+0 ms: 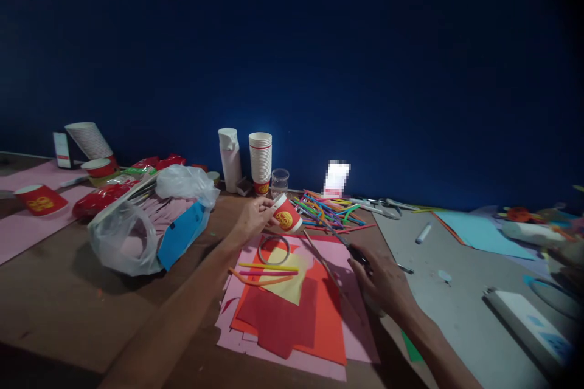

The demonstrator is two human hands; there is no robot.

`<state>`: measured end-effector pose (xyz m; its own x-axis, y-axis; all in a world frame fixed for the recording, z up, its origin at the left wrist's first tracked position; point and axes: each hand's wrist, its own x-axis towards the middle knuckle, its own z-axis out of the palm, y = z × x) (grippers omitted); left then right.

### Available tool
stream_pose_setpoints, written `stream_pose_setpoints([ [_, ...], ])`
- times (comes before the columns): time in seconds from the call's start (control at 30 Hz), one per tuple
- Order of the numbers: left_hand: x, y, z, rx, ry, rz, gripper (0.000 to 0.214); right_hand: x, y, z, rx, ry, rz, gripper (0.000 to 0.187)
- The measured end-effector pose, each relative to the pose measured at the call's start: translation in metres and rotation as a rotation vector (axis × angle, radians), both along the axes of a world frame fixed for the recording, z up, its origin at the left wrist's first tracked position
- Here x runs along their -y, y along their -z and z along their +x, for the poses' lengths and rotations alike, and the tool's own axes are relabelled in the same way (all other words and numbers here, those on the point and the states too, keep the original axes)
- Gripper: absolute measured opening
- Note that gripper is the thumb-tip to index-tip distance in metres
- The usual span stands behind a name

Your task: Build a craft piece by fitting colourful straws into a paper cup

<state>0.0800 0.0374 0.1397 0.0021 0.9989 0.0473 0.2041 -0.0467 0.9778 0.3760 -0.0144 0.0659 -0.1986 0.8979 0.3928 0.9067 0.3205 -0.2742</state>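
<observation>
My left hand (256, 219) is closed on a red-and-white paper cup (287, 214) with a yellow emblem, tilted on its side above the back edge of the paper stack. In my right hand (382, 276) are dark-handled scissors (349, 245), their blades pointing toward the cup but apart from it. Below the hands lie pink sheets (326, 369), orange-red sheets (331, 322) and a yellow piece of paper (292, 292). On these rest a roll of tape (289, 250), several pipe cleaners (269, 267) and a long thin strip (326, 267).
Colourful pipe cleaners (331, 209) are heaped behind the paper. A tall stack of paper cups (260, 158), a white bottle (229, 161) and a clear cup (280, 181) stand by the blue partition (292, 73). Left is a plastic bag (123, 249); right, a marker (424, 233) and blue paper (483, 234).
</observation>
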Motion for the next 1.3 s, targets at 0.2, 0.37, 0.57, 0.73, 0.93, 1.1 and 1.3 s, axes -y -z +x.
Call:
stream_pose_setpoints([
  [0.2,0.003,0.004,0.003,-0.073,-0.053,0.069,0.017,0.002,0.017,0.019,0.214,0.007,0.137,0.034],
  [0.37,0.013,0.003,0.002,-0.26,-0.028,0.272,0.018,0.009,0.015,0.015,0.243,-0.03,0.099,0.04],
  [0.57,0.023,0.006,-0.004,-0.479,0.006,0.409,0.016,0.009,0.009,0.023,0.245,-0.001,0.07,0.036],
  [0.73,0.027,0.012,-0.01,-0.565,0.105,0.486,0.013,0.001,-0.003,0.043,0.301,-0.061,-0.184,0.034],
  [0.93,0.023,0.018,-0.013,-0.525,0.2,0.613,0.012,-0.007,-0.015,0.046,0.279,-0.049,-0.333,0.03],
  [1.1,0.015,0.023,-0.02,-0.544,0.247,0.645,0.01,-0.014,-0.007,0.052,0.305,-0.028,-0.334,0.03],
  [1.3,0.012,0.033,-0.028,-0.645,0.341,0.661,0.009,-0.017,-0.004,0.06,0.32,-0.015,-0.27,0.026],
])
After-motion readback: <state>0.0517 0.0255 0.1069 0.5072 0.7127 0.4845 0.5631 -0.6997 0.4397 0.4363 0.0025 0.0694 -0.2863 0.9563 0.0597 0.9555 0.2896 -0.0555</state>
